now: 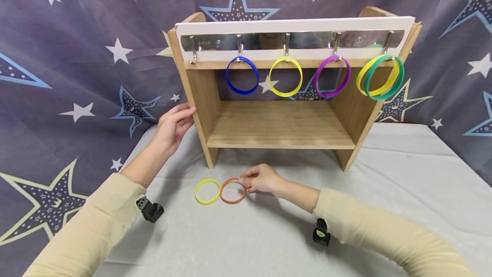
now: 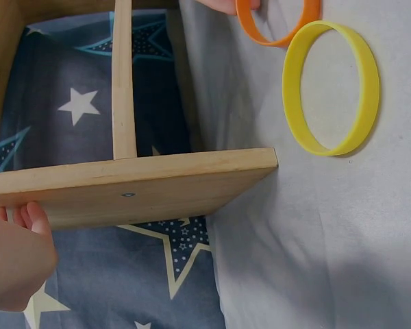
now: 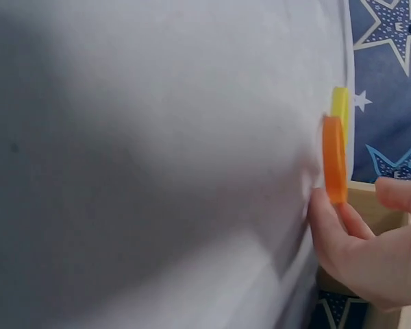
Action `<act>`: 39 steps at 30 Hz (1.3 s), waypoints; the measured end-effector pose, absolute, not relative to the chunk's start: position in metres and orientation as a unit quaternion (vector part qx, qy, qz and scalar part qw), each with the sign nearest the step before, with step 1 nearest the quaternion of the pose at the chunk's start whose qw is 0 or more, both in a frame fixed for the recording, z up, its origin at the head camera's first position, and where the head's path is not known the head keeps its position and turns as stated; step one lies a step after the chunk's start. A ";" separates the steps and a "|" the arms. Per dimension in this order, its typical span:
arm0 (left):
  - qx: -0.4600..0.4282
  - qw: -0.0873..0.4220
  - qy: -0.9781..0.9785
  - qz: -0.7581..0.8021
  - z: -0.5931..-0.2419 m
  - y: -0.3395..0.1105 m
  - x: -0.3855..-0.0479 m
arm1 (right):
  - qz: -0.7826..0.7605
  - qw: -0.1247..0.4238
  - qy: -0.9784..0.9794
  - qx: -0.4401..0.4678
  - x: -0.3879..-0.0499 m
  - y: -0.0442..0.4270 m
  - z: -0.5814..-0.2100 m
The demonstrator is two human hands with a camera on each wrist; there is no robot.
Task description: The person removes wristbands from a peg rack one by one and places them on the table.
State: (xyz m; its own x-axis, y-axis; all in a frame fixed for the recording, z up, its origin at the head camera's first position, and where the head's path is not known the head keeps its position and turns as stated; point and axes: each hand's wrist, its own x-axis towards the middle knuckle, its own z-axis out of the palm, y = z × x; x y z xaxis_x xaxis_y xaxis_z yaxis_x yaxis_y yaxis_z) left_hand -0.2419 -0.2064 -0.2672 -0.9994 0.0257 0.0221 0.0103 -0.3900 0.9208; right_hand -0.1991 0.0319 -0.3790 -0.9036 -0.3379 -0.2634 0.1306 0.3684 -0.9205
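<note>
An orange silicone wristband lies on the grey cloth, and the thumb and fingers of my right hand pinch its right edge. Touching its left side is a yellow wristband, flat on the cloth. My left hand rests its extended fingers against the outer left side of a wooden shelf. In the left wrist view those fingertips touch the side panel. The right wrist view shows the orange band edge-on at the fingers.
Along the shelf's top runs a metal hook rail. From its hooks hang a blue wristband, a yellow one, a purple one, and a green wristband together with another yellow one. A star-patterned curtain stands behind.
</note>
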 end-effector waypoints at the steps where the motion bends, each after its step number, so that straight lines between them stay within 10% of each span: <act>1: 0.017 0.004 0.553 0.833 -0.267 -0.206 -0.242 | -0.548 0.214 0.805 -0.073 -0.199 0.033 -0.376; 39: 0.014 0.004 0.548 0.836 -0.269 -0.207 -0.245 | -0.563 0.179 0.793 -0.146 -0.203 0.057 -0.287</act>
